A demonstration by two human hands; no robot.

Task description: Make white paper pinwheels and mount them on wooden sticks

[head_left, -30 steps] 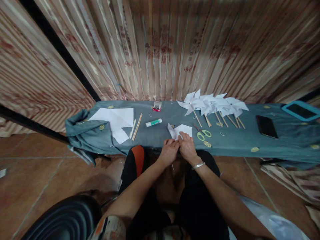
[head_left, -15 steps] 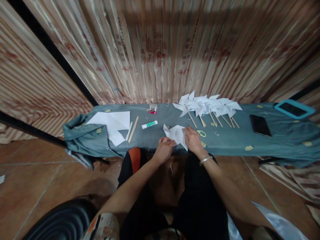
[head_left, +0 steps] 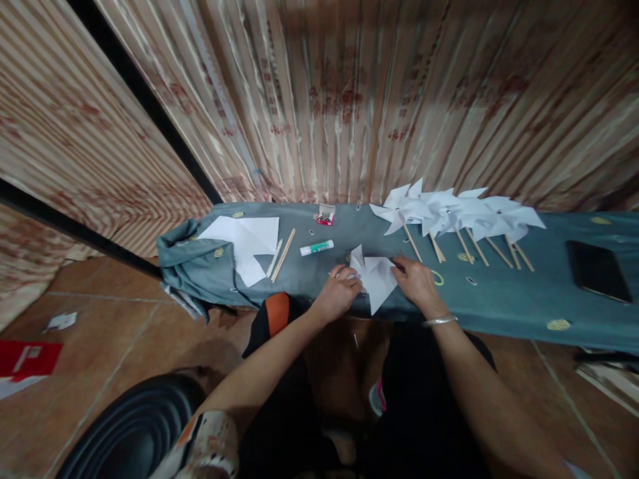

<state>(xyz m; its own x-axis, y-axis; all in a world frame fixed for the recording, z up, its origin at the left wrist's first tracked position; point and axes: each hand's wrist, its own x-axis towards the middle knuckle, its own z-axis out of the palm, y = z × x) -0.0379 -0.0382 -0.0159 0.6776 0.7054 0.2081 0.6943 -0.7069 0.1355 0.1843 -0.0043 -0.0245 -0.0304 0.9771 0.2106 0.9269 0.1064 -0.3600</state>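
Note:
Between my hands, near the front edge of the cloth-covered bench, is a white paper pinwheel with pointed, folded blades and no stick visible on it. My left hand has its fingers closed on the left side of this paper. On the opposite side, my right hand pinches the right edge between thumb and fingers. Behind and to the left of the paper lies a glue stick. A small red box of pins sits open farther back. Its contents are too small to make out exactly.
Finished paper pinwheels on wooden sticks lie overlapping at the back right. White paper sheets, thin wooden sticks and a pencil-like white stick are on the left. A dark phone rests at the right. A black stool stands on the floor.
The view has shifted left, so the bench things appear farther right. The paper pinwheel has turned a little between my hands, and both hands still hold it at its sides.

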